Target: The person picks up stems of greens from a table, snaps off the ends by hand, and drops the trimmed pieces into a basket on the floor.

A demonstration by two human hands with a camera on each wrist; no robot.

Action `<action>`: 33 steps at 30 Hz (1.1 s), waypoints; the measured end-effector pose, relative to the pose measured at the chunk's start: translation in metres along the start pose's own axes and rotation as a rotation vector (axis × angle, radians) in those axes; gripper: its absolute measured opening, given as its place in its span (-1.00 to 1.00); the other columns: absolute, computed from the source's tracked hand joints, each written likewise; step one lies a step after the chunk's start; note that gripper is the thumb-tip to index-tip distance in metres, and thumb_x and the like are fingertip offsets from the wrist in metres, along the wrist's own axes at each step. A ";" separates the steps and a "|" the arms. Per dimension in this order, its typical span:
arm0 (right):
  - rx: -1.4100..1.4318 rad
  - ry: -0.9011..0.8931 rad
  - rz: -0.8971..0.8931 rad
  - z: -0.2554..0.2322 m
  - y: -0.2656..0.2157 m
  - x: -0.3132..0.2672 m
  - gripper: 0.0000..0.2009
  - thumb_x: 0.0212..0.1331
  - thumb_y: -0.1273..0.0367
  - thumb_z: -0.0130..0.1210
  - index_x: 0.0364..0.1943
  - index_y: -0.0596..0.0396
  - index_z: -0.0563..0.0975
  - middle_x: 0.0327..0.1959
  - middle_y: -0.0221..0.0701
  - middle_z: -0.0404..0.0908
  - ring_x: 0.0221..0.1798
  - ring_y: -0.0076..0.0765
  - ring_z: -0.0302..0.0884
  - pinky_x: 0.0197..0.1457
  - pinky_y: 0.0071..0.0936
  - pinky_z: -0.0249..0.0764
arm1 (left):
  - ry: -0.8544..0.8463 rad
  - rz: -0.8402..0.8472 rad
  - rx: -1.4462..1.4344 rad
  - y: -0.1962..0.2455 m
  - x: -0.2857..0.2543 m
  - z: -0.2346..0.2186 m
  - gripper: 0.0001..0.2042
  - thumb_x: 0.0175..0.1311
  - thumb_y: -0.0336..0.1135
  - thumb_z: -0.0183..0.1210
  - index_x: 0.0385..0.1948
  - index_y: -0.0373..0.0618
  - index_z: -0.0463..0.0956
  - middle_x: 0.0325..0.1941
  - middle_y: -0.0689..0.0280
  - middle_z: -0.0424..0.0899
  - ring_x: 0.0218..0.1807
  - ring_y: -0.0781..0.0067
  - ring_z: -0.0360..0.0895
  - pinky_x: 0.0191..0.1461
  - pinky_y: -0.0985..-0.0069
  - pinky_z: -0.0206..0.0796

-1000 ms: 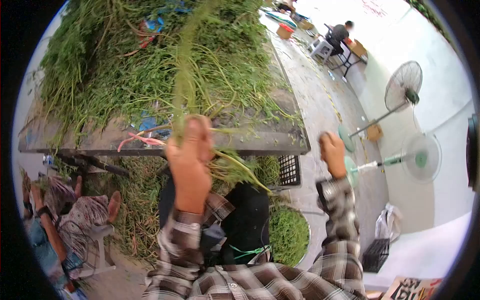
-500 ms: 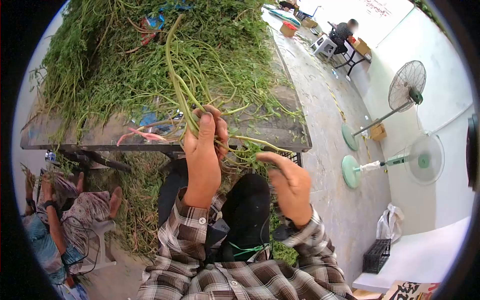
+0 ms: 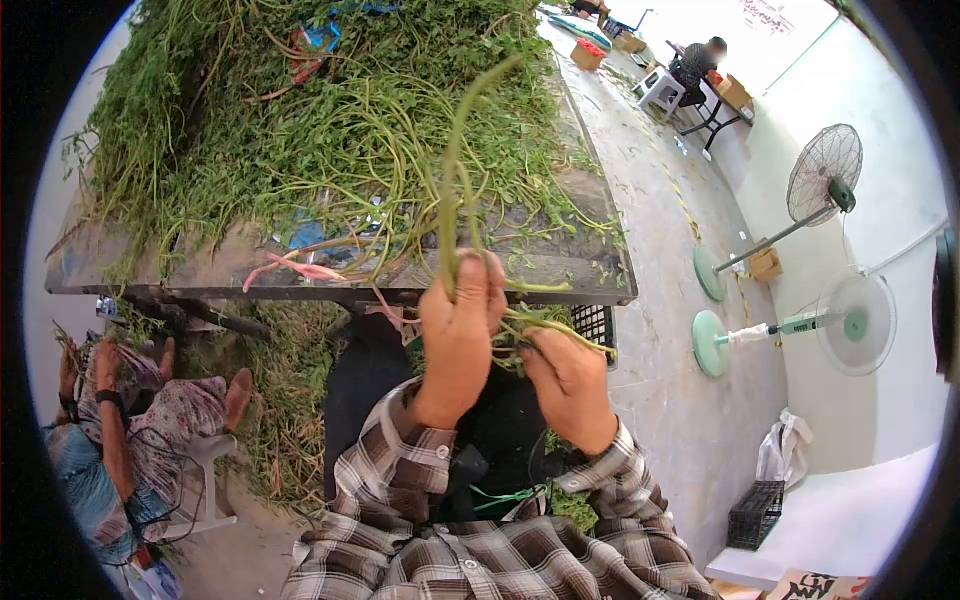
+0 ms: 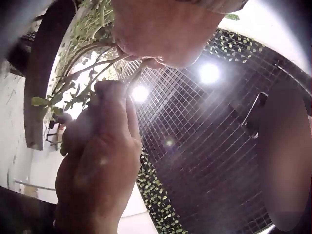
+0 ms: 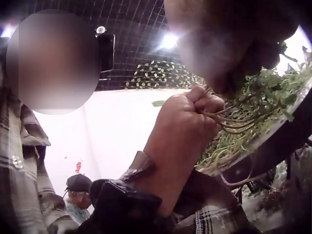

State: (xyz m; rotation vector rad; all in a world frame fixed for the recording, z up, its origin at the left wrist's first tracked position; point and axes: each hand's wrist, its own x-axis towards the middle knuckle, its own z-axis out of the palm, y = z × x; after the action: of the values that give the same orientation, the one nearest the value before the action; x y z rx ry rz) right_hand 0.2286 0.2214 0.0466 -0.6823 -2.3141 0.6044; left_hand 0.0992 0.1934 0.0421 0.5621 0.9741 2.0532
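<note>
In the head view my left hand grips a small bunch of green stems, thumb uppermost, the thick stems rising above the fist. My right hand is just right of it and lower, its thumb and fingers pinching thin stems at the bunch's right side. The left wrist view has the right hand close beneath the left hand, stems between them. From the right wrist, the left fist shows with thin stems coming out of it. A leafy green heap lies behind the hands.
The heap covers much of a dark table, whose front edge runs behind my hands. Pink-tipped stems lie near that edge. A seated person is at the lower left; two fans stand right. Cut greens lie below the table.
My left hand has moved right with the stems, whose tops now lean right. The right hand came in from the far right and now pinches stems beside the left.
</note>
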 end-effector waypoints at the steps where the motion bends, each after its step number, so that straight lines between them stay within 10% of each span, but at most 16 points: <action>1: 0.027 -0.011 0.086 -0.005 0.003 -0.007 -0.84 0.01 0.52 0.08 -0.29 0.25 0.47 -0.41 -0.14 0.50 -0.37 -0.03 0.50 -0.32 -0.34 0.41 | -0.025 -0.032 0.001 -0.005 -0.003 0.003 -0.70 0.39 -0.10 -0.15 -0.39 -0.13 0.38 -0.72 0.53 0.18 -0.71 0.76 0.00 -0.64 0.68 -0.23; 7: 0.056 -0.020 0.304 -0.025 0.014 -0.039 -0.87 0.02 0.53 0.06 -0.32 0.27 0.50 -0.44 -0.15 0.49 -0.41 -0.06 0.46 -0.33 -0.38 0.38 | -0.150 -0.034 0.019 -0.025 -0.015 0.016 -0.68 0.40 -0.10 -0.17 -0.40 -0.14 0.40 -0.72 0.52 0.21 -0.71 0.77 0.02 -0.64 0.70 -0.20; 14: 0.145 0.091 0.726 -0.040 0.088 -0.113 -0.89 0.11 0.46 0.01 -0.35 0.22 0.51 -0.49 -0.37 0.43 -0.40 -0.41 0.37 -0.29 -0.52 0.30 | 0.264 0.175 -0.107 0.028 0.014 -0.009 -0.73 0.38 -0.08 -0.14 -0.39 -0.07 0.35 -0.73 0.54 0.10 -0.71 0.75 -0.01 -0.67 0.70 -0.18; 17: 0.130 0.117 0.423 -0.035 0.050 -0.072 -0.88 0.12 0.46 -0.01 -0.32 0.21 0.51 -0.47 -0.40 0.42 -0.39 -0.46 0.37 -0.28 -0.57 0.30 | 0.040 0.104 -0.221 0.006 0.008 -0.001 -0.74 0.38 -0.09 -0.14 -0.41 -0.05 0.34 -0.72 0.54 0.10 -0.69 0.76 0.00 -0.64 0.72 -0.15; 19: 0.350 0.099 0.545 -0.031 0.020 -0.051 -0.87 0.12 0.48 -0.04 -0.30 0.19 0.51 -0.44 -0.39 0.44 -0.38 -0.43 0.39 -0.26 -0.58 0.31 | 0.037 0.073 -0.247 0.009 0.007 -0.001 -0.75 0.38 -0.10 -0.13 -0.41 -0.03 0.34 -0.72 0.55 0.12 -0.68 0.76 0.01 -0.62 0.73 -0.14; 25: 0.165 0.124 0.035 0.001 -0.009 -0.009 -0.73 0.04 0.47 0.03 -0.12 0.16 0.48 -0.27 -0.18 0.51 -0.28 -0.10 0.47 -0.19 -0.46 0.40 | 0.085 0.092 -0.232 0.006 0.010 -0.005 -0.73 0.37 -0.07 -0.11 -0.41 -0.06 0.34 -0.73 0.54 0.16 -0.69 0.78 0.04 -0.63 0.72 -0.15; 33: 0.057 -0.086 0.037 0.024 -0.004 0.013 -0.74 -0.04 0.49 0.08 -0.19 0.21 0.47 -0.35 -0.15 0.44 -0.28 0.00 0.43 -0.24 -0.30 0.38 | 0.049 0.057 -0.244 0.007 0.012 -0.006 -0.72 0.38 -0.07 -0.13 -0.42 -0.06 0.33 -0.74 0.55 0.14 -0.70 0.78 0.01 -0.63 0.72 -0.15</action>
State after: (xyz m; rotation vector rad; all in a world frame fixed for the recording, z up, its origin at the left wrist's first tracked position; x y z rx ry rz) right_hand 0.2026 0.2201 0.0381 -0.6857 -2.3585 0.7268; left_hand 0.0849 0.1971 0.0444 0.4169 0.7279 2.2060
